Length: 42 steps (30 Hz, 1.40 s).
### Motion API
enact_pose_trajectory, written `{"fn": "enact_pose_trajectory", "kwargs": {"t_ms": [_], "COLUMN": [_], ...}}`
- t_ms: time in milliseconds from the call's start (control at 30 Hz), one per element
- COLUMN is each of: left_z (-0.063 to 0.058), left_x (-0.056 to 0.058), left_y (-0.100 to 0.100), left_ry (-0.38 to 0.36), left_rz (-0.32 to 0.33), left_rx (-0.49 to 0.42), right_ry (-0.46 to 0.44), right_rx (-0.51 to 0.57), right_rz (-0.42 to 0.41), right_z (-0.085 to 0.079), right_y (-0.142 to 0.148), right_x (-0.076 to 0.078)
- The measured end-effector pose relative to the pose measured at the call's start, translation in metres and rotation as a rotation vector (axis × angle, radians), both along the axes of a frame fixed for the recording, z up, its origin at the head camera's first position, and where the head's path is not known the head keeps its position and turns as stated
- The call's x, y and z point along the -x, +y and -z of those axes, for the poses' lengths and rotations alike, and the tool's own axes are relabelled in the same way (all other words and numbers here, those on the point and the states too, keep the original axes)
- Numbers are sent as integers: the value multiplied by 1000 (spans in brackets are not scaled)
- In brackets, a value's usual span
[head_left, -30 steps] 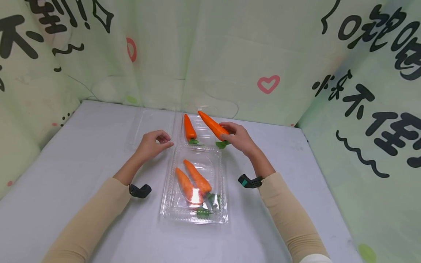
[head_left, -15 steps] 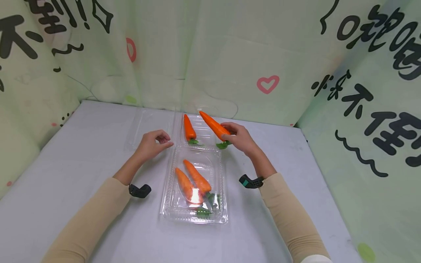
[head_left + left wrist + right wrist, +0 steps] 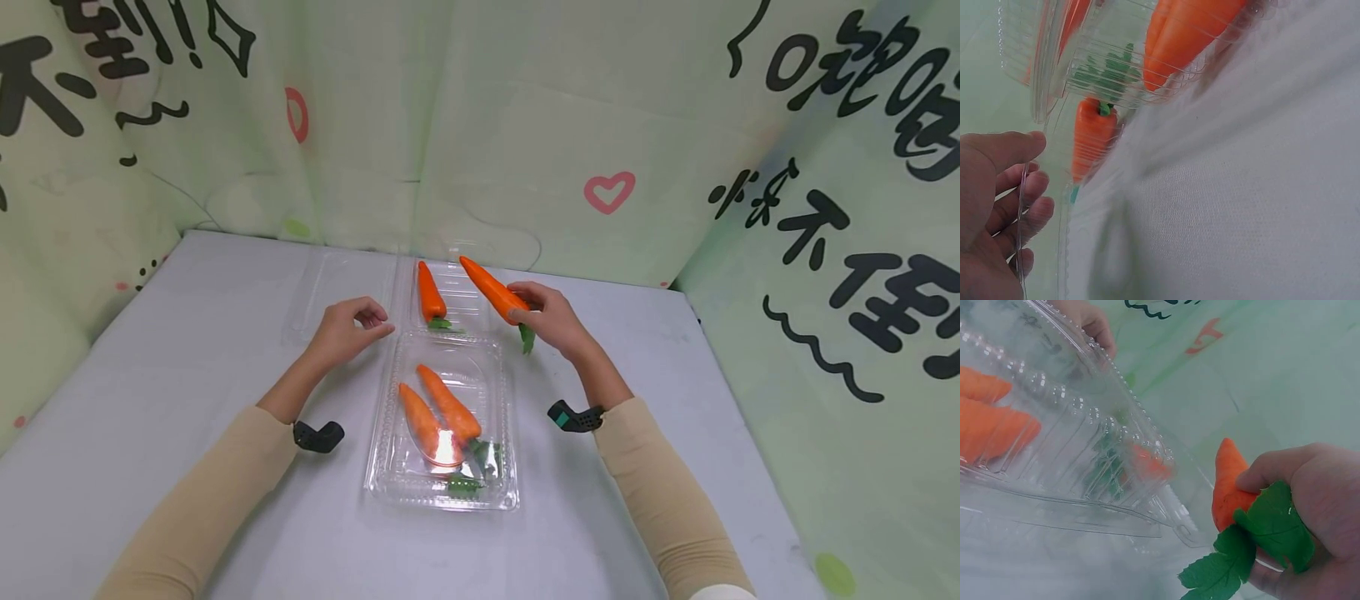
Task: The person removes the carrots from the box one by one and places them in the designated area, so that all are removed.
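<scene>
My right hand (image 3: 551,317) grips an orange carrot (image 3: 487,287) near its leafy end, above the far clear plastic container (image 3: 472,321). In the right wrist view, the carrot's green leaves (image 3: 1275,525) hang beside the thumb. Another carrot (image 3: 431,292) lies on the left side of that container. My left hand (image 3: 345,332) is at the container's left, fingers curled. In the left wrist view, the edge of a clear lid (image 3: 1020,244) passes between its thumb and fingers. Two carrots (image 3: 453,408) lie under the lid of the nearer container (image 3: 382,492).
The white table (image 3: 187,375) extends on both sides of the containers, which stand one behind the other. The far container's transparent lid (image 3: 322,271) opens out to the left. A pale green printed curtain (image 3: 510,125) surrounds the table at the back and sides.
My right hand has shifted slightly right with the carrot, whose leaves now hang lower and further right. The left hand has stayed in place.
</scene>
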State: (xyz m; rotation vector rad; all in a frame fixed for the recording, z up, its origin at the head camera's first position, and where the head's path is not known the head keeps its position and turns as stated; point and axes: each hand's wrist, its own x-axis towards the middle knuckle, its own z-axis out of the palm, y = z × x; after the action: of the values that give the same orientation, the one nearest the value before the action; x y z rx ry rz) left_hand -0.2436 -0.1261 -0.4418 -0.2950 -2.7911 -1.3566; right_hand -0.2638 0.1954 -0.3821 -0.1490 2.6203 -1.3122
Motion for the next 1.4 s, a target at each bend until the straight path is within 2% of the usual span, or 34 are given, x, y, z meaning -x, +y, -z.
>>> {"fn": "enact_pose_trajectory", "kwargs": {"t_ms": [367,1067,1400], "left_z": [1,3,2], "left_x": [0,2,2], "left_y": [1,5,5], "left_ry": [21,-7,6], "left_rz": [5,-30,-28], "left_rx": [0,39,49], "right_ry": [-17,-35,-23], "right_rx": [2,2,-13], "right_rz": [25,46,43], "right_z": [7,12,17], "right_y": [6,16,21], "right_x": [0,-3,-2]}}
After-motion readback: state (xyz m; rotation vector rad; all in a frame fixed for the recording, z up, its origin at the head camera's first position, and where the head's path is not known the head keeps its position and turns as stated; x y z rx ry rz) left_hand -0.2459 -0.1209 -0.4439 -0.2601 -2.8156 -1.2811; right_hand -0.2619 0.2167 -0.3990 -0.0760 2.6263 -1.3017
